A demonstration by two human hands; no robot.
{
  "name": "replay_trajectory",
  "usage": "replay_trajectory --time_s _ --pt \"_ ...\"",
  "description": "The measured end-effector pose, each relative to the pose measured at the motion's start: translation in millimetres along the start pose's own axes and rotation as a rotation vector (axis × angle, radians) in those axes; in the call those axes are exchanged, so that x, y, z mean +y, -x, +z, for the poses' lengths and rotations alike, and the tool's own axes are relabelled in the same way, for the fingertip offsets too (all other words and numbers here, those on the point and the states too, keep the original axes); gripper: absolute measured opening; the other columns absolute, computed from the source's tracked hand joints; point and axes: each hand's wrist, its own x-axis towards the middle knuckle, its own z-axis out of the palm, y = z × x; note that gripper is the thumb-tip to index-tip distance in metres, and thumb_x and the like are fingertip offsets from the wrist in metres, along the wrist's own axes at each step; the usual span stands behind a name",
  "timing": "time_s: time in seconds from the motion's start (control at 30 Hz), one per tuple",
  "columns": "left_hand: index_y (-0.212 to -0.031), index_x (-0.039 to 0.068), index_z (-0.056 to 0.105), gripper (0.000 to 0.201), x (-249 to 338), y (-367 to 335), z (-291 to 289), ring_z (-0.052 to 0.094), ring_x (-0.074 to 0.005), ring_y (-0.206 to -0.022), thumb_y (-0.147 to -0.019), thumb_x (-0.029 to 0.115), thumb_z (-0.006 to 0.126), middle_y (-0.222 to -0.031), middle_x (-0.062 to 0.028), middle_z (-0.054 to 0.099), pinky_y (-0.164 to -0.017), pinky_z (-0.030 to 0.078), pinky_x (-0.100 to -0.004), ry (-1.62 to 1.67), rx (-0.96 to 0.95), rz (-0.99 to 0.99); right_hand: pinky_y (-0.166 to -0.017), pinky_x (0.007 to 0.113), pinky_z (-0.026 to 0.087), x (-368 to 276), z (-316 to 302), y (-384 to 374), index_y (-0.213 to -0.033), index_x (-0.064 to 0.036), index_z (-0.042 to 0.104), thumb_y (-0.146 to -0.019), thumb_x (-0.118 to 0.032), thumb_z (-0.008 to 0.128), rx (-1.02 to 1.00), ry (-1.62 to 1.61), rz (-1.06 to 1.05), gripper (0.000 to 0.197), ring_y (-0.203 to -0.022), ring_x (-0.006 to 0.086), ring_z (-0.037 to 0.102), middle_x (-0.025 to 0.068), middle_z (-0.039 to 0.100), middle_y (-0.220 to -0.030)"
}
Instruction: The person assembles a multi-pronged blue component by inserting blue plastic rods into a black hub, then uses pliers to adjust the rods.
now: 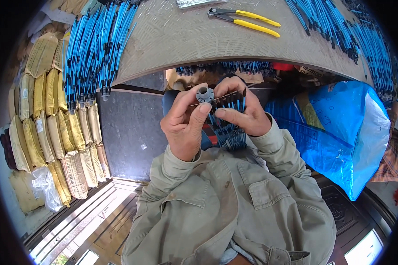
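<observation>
At the center, just toward 12 o'clock, we pinch a grey hub [204,94] between left hand [184,123] thumb and fingers, our right hand [250,110] pinching blue-and-black rods [227,132] at its 4 o'clock, with yellow-handled pliers [254,27] toward 1, a blue sheet [331,126] at 3 and yellowish packets [46,128] at 9.

Grey-brown table [177,44], yellow-handled pincers [254,27], blue rods [104,42] at both sides
</observation>
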Motion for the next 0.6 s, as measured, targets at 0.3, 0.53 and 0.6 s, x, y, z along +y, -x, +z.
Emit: replay_trajectory --time_s 0.3,0.53,0.6 --pt "-0.117 -0.006 0.053 0.036 -0.7 -1.6 -8.1 0.057 -0.0154 -0.096 -0.089 0.016 0.057 -0.103 -0.0121 0.062 -0.086 0.043 -0.0274 0.118 -0.086 -0.092 -0.077 0.023 0.037 -2.8 -4.3 5.5 -0.102 -0.0034 0.049 -0.079 -0.015 0.069 -0.050 0.170 0.140 0.033 -0.084 0.0086 0.045 0.0010 0.050 -0.089" --pt "-0.116 -0.010 0.050 0.045 -7.6 -4.0 -16.6 0.057 -0.0206 -0.098 -0.086 0.023 0.060 -0.105 -0.0162 0.060 -0.090 0.043 -0.0315 0.206 -0.191 -0.121 -0.077 0.021 0.037 -3.7 -0.6 6.9 -0.106 -0.0022 0.049 -0.079 -0.017 0.070 -0.011 -0.046 0.223 0.037 -0.083 0.0080 0.046 -0.0001 0.049 -0.090" --pt "-0.116 -0.010 0.050 0.046 -7.7 -4.9 -17.0 0.057 -0.0208 -0.098 -0.086 0.024 0.060 -0.105 -0.0164 0.060 -0.090 0.043 -0.0317 0.220 -0.206 -0.134 -0.078 0.022 0.036 -1.2 0.0 7.9 -0.107 -0.0020 0.049 -0.079 -0.017 0.070 0.021 -0.099 0.192 0.038 -0.084 0.0079 0.046 0.0001 0.049 -0.090"
